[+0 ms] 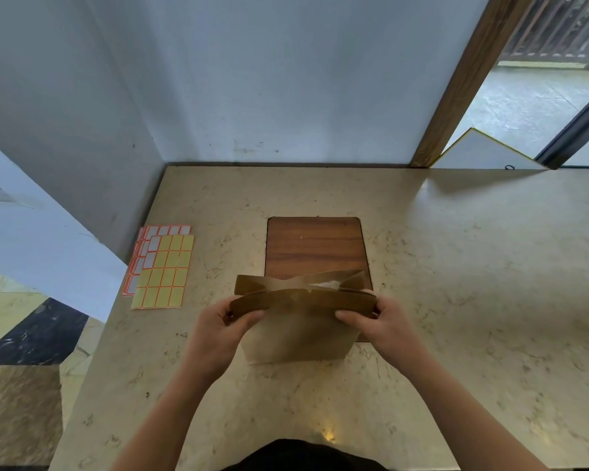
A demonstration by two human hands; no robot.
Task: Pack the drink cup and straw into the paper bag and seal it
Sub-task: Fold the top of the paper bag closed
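Observation:
A brown paper bag point(300, 338) stands upright on the near edge of a wooden board point(315, 248). Its top is partly pressed together, and the front flap is bent toward me. My left hand point(223, 326) pinches the left end of the bag's top edge. My right hand point(381, 322) pinches the right end. A bit of white point(329, 284) shows through the remaining gap at the top; whether it is the cup or the straw I cannot tell. Otherwise cup and straw are hidden.
Sheets of orange-bordered sticker labels point(162, 266), yellow and white, lie to the left of the board on the beige marble counter point(456, 266). A white wall closes the back and left. A wooden door frame point(456, 83) rises at the back right.

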